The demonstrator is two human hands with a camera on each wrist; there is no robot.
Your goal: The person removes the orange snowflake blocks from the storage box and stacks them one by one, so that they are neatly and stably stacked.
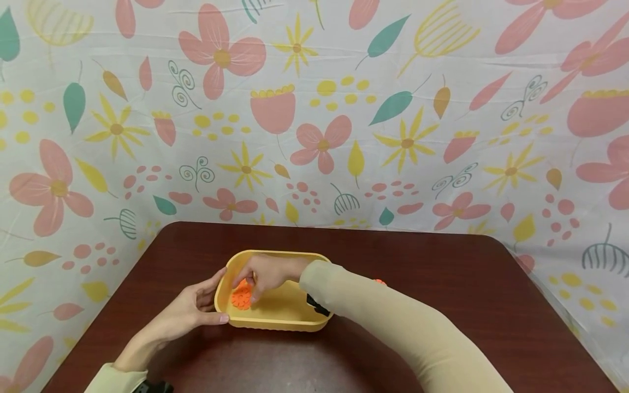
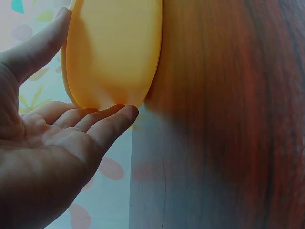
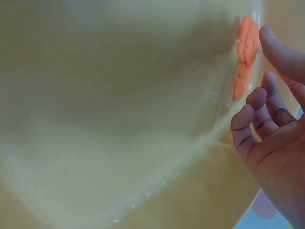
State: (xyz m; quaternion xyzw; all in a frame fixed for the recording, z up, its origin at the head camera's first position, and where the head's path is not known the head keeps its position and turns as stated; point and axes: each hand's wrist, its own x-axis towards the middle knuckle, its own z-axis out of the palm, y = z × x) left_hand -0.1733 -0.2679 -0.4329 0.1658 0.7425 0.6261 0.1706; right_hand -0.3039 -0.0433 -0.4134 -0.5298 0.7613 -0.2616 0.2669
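Observation:
A yellow tray (image 1: 285, 326) with rounded corners stands on the table. My left hand (image 1: 189, 308) holds its left end, thumb at the near corner and fingers against the end wall, as the left wrist view shows. Orange flower-shaped discs (image 1: 241, 297) lie inside at that end, overlapping one another. Over them, within the tray, is my right hand (image 1: 267, 273), its index finger and thumb extended around the discs. In the right wrist view the thumb is close beside the orange discs (image 3: 248, 43), while the other visible fingers bend loosely.
Another orange piece (image 1: 380, 282) shows on the table behind my right forearm, mostly hidden by the sleeve (image 1: 393, 314). The dark red-brown table (image 1: 442, 262) reaches back to a flower-printed cloth (image 1: 319, 191).

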